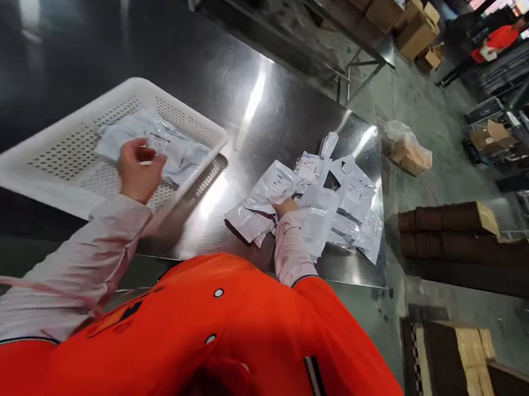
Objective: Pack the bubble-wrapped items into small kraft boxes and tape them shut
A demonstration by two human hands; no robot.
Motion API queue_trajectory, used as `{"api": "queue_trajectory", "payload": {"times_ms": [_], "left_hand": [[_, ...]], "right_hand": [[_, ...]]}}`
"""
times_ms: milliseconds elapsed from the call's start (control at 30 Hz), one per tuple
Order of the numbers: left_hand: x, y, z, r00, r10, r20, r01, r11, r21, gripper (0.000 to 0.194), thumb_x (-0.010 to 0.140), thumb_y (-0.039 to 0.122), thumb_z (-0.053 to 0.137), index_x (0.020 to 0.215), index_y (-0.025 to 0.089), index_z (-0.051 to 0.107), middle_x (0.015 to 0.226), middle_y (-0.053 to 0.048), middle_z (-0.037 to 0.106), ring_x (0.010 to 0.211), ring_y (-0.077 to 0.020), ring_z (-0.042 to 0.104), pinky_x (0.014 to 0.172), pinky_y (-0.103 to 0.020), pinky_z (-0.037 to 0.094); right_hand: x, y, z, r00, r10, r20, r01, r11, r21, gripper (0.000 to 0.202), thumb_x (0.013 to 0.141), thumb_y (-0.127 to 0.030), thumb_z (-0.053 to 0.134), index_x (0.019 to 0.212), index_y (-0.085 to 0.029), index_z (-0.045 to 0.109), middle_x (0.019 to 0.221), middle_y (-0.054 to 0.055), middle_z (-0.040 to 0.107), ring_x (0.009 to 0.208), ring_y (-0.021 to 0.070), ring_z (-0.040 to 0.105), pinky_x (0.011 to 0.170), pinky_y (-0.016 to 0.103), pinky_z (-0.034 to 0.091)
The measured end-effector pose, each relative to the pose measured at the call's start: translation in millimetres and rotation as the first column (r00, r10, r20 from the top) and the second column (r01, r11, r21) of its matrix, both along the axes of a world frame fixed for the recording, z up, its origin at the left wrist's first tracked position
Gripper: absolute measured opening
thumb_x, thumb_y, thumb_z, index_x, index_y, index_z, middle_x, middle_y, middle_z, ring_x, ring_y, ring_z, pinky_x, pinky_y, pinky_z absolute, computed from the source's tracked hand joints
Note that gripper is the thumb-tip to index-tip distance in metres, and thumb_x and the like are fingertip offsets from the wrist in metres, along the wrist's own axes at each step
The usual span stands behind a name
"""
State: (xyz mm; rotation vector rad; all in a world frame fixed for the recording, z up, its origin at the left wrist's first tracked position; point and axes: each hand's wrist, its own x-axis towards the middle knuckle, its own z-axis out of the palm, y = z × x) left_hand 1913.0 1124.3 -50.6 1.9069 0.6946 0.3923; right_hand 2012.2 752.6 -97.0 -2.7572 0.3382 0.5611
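Glossy steel table [293, 118] below; my right hand [286, 206] edge-pinches a white plastic mailer [271, 186], likely light, slippery; left hand [140, 173] released.

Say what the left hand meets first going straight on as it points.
Probably the labelled white packet in the white basket, just ahead of the left hand; depth leaves unclear whether they already touch.

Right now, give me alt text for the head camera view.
A person's left hand hovers at white packets in a white perforated basket; the right hand touches a loose pile of similar packets on a metal table.
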Motion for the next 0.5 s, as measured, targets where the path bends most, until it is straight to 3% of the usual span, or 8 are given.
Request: {"api": "queue_trajectory", "payload": {"times_ms": [133, 200, 233, 300, 367, 400, 433, 500], "left_hand": [[32.6, -91.3, -14.4, 0.914, -0.35, -0.206, 0.318, 0.932, -0.172, 0.051, 0.092, 0.027, 0.082, 0.138, 0.007, 0.07, 0.139, -0.016, 0.075, 0.127, -0.0253, 0.07, 0.118, -0.037, 0.052], [56.9, -124.9, -22.3, 0.866, -0.423, -0.268, 0.369, 0.901, -0.229, 0.069, 0.083, 0.028, 0.091, 0.143, 0.005, 0.067, 0.151, -0.022, 0.069, 0.141, -0.0332, 0.065, 0.125, -0.043, 0.047], [68.3, -135.2, -26.0, 0.854, -0.432, -0.292, 0.359, 0.893, -0.271, 0.078, 0.078, 0.03, 0.095, 0.146, 0.006, 0.065, 0.155, -0.024, 0.067, 0.147, -0.0367, 0.062, 0.127, -0.046, 0.046], [86.4, -142.7, -31.9, 0.816, -0.471, -0.336, 0.329, 0.855, -0.4, 0.082, 0.074, 0.038, 0.099, 0.144, 0.009, 0.066, 0.149, -0.025, 0.072, 0.148, -0.0407, 0.062, 0.123, -0.05, 0.052], [95.8, -137.4, -34.9, 0.75, -0.558, -0.354, 0.314, 0.773, -0.552, 0.072, 0.072, 0.047, 0.099, 0.13, 0.012, 0.074, 0.127, -0.022, 0.081, 0.134, -0.0414, 0.073, 0.11, -0.05, 0.062], [97.4, -132.8, -35.7, 0.721, -0.601, -0.347, 0.319, 0.731, -0.603, 0.066, 0.07, 0.05, 0.099, 0.12, 0.013, 0.076, 0.115, -0.02, 0.084, 0.123, -0.0408, 0.077, 0.103, -0.049, 0.066], [97.3, -128.6, -36.6, 0.699, -0.632, -0.335, 0.335, 0.703, -0.627, 0.061, 0.068, 0.051, 0.098, 0.112, 0.013, 0.077, 0.105, -0.019, 0.084, 0.114, -0.0397, 0.08, 0.097, -0.048, 0.068], [94.1, -125.3, -40.3, 0.678, -0.662, -0.321, 0.359, 0.678, -0.641, 0.056, 0.064, 0.048, 0.098, 0.103, 0.015, 0.077, 0.097, -0.016, 0.084, 0.104, -0.0364, 0.081, 0.093, -0.045, 0.069]], "right_hand": [[-9.4, -8.1, -7.0, 0.991, -0.015, 0.135, 0.006, 0.997, 0.071, 0.032, 0.104, -0.019, 0.06, 0.133, -0.012, 0.073, 0.149, 0.022, 0.071, 0.141, 0.0268, 0.065, 0.119, 0.033, 0.047], [-14.6, -1.9, -7.0, 0.982, -0.033, 0.187, -0.023, 0.957, 0.29, 0.024, 0.104, -0.018, 0.057, 0.123, -0.014, 0.072, 0.142, 0.017, 0.074, 0.134, 0.0222, 0.065, 0.115, 0.029, 0.048], [-17.2, 1.9, -6.4, 0.984, -0.049, 0.174, -0.036, 0.891, 0.452, 0.018, 0.103, -0.018, 0.058, 0.116, -0.015, 0.07, 0.133, 0.013, 0.077, 0.125, 0.0201, 0.067, 0.11, 0.027, 0.05], [-21.8, 8.8, -4.7, 0.995, -0.07, 0.067, -0.006, 0.648, 0.762, 0.007, 0.101, -0.02, 0.063, 0.108, -0.019, 0.065, 0.111, 0.003, 0.078, 0.103, 0.0163, 0.068, 0.097, 0.024, 0.055], [-24.1, 11.7, -3.1, 0.994, -0.085, -0.062, 0.091, 0.387, 0.918, 0.01, 0.098, -0.024, 0.071, 0.101, -0.022, 0.062, 0.092, -0.003, 0.074, 0.086, 0.014, 0.065, 0.085, 0.022, 0.056], [-24.2, 10.7, -2.5, 0.989, -0.106, -0.107, 0.134, 0.304, 0.943, 0.014, 0.097, -0.027, 0.075, 0.098, -0.023, 0.061, 0.086, -0.004, 0.072, 0.082, 0.0136, 0.063, 0.08, 0.022, 0.056], [-23.7, 7.5, -2.1, 0.982, -0.13, -0.139, 0.169, 0.26, 0.951, 0.018, 0.097, -0.031, 0.077, 0.096, -0.023, 0.061, 0.084, -0.004, 0.071, 0.079, 0.0138, 0.063, 0.077, 0.023, 0.057], [-22.4, -5.7, -1.4, 0.965, -0.199, -0.172, 0.22, 0.247, 0.944, 0.024, 0.1, -0.041, 0.075, 0.093, -0.023, 0.06, 0.086, -0.001, 0.073, 0.079, 0.0156, 0.066, 0.075, 0.026, 0.059]]}}
